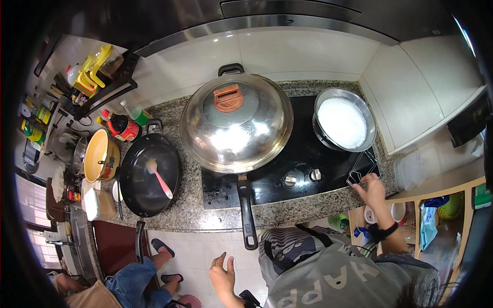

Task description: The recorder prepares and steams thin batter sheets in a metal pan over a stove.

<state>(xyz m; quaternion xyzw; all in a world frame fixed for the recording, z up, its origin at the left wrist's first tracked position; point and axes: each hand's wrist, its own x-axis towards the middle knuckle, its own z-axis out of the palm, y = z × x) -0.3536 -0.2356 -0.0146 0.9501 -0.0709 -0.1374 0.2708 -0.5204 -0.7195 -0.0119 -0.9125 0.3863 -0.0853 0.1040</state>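
My right hand (372, 189) is at the front right corner of the black glass gas hob (269, 186), its fingertips at the end of a metal wire utensil (359, 169), which seems to be a pair of tongs. Behind it stands a steel pot (373, 119) with white, foamy contents on the right burner. My left hand (222, 274) hangs in the air in front of the counter, fingers apart, holding nothing. Nearest to it is the black handle (247, 215) of a large wok, covered by a domed steel lid (235, 142) with a wooden-look knob (228, 98).
A black frying pan (134, 181) with a pink-handled silicone brush (161, 183) rests on the granite counter (188, 219). Beside it are a yellow pot (111, 154), a lidded plastic container (101, 204) and sauce bottles (125, 127). Another person (131, 281) is at lower left. Open shelves (416, 215) stand at right.
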